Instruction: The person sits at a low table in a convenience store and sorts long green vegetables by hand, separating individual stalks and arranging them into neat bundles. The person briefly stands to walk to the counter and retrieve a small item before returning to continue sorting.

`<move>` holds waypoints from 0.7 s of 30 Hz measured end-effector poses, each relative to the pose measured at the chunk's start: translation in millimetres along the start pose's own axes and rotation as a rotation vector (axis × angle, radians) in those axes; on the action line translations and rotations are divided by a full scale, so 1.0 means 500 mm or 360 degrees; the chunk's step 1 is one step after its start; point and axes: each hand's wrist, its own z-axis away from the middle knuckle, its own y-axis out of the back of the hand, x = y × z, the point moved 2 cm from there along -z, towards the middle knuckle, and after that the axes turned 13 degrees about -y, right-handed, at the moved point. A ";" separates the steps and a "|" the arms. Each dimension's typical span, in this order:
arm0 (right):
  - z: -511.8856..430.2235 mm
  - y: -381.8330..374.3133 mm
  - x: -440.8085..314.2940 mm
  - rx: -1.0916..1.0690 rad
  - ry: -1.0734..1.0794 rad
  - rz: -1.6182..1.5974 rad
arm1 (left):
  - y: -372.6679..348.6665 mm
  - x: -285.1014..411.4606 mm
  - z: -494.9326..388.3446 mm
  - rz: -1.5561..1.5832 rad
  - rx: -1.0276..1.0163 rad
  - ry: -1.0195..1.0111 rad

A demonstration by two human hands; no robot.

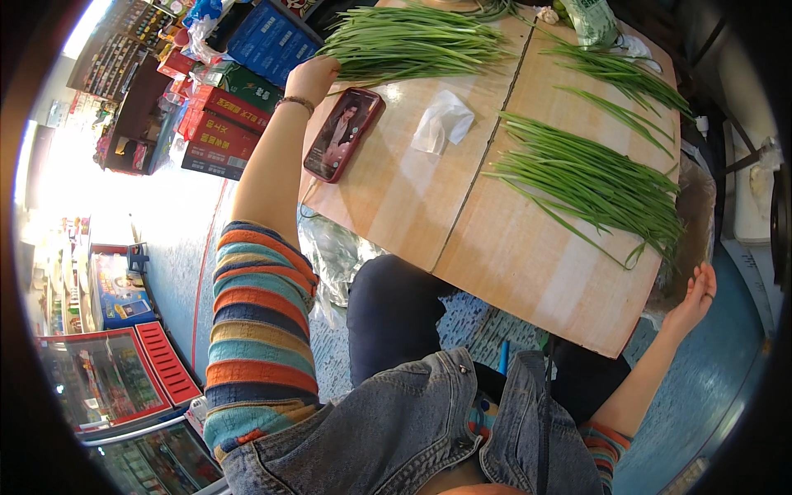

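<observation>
At the left end of a large pile of garlic chives [421, 46], my left hand [314, 77] touches the green leaf tips. Its fingers are partly hidden, so a grip on any stalk cannot be made out. My right hand [693, 297] is past the right edge of the wooden folding table [383, 204], beside a plastic-lined container [696, 210]. Nothing shows between its slightly bent fingers. A second bundle of chives [594, 179] lies on the right half of the table, pale ends toward the hinge seam and tips over the edge.
A phone [344, 135] in a red case, a cable at its lower end, lies near the left edge. Crumpled white tissue [442, 122] rests mid-table. More chives [619, 71], a garlic bulb [547, 15] and a green-printed bag [591, 23] are at the far right. Stacked boxes [223, 133] stand left.
</observation>
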 end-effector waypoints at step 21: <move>0.005 0.001 -0.003 -0.0019 0.0005 -0.0032 | 0.060 -0.015 -0.007 0.1357 0.0046 0.0724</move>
